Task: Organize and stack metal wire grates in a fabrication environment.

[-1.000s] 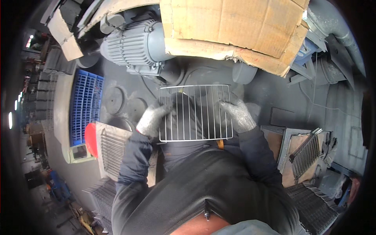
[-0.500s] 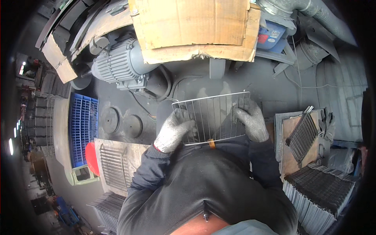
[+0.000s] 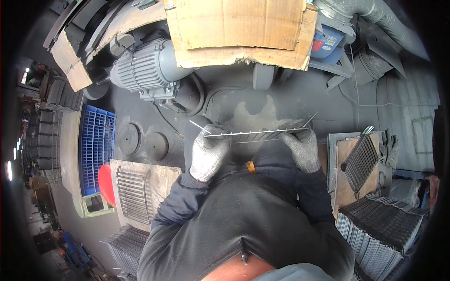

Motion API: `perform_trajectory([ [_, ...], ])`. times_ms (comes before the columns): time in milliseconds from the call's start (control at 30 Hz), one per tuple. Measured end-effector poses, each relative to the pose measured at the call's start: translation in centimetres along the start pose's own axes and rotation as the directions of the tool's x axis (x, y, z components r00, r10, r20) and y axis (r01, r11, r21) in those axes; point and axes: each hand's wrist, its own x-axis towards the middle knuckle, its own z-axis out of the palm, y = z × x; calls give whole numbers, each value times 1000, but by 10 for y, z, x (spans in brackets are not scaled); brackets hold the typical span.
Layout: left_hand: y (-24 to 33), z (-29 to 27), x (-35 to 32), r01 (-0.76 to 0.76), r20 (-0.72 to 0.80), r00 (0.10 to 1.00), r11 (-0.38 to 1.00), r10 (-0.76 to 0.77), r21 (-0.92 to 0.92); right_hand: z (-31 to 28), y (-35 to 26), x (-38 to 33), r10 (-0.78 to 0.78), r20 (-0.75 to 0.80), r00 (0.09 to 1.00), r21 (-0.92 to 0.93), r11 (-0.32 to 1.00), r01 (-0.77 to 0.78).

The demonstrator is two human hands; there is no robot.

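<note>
A thin metal wire rack [image 3: 255, 133] is held in front of my lap, tilted so that I see it nearly edge-on. My left hand [image 3: 210, 152], in a grey-white knit glove, grips its left end. At the right end, my gloved right hand [image 3: 302, 147] is closed on the same rack, thumb along its near edge. Short wire ends stick out beyond both hands. Most of the fingers lie hidden behind the rack. On a board at my left lie several wire racks [image 3: 132, 194], and more wire racks [image 3: 361, 164] rest on a board at my right.
A tall stack of racks [image 3: 379, 229] stands at the lower right, another stack [image 3: 123, 248] at the lower left. Ahead are a grey electric motor [image 3: 150, 70] and cardboard [image 3: 239, 28] over a machine. A blue plastic crate [image 3: 97, 150] and two round discs [image 3: 156, 146] are on the left.
The rack has turned from facing me broadly to nearly edge-on. Both hands still hold its ends, with wrists rotated. My view has shifted slightly.
</note>
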Motion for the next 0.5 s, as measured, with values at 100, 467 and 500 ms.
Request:
perform_trajectory([
  [100,-6,-3,-1,25,3,1000,996,-25,-86,3,5,1,4,-15,1000,3,1000,-4],
  [467,-6,9,6,-5,-25,1000,984,9,179,-61,3,-3,7,-314,949,410,903,129],
  [500,-5,16,6,-9,-22,1000,985,12,170,-63,5,-4,23,-343,939,495,854,160],
])
